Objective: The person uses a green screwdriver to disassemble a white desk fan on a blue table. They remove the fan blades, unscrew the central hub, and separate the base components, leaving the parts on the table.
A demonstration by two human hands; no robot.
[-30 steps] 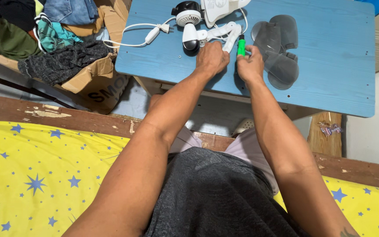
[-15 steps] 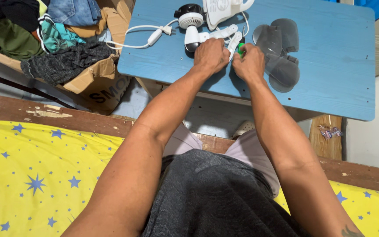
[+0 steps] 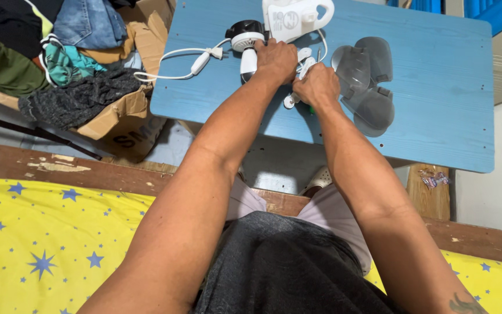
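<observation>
Head view, two hands [image 3: 297,72], two clear blades [image 3: 364,78]

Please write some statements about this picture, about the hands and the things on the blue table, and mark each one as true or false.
1. Both hands are together over the blue table. True.
2. The left hand rests on a white device with a black round head. True.
3. The clear plastic shells lie to the left of the left hand. False: they lie to the right of the right hand.
4. The cardboard box holds only tools. False: it holds clothes.
5. A white cord with a plug lies on the table. True.
6. The bedding is plain red. False: it is yellow with blue stars.
</observation>
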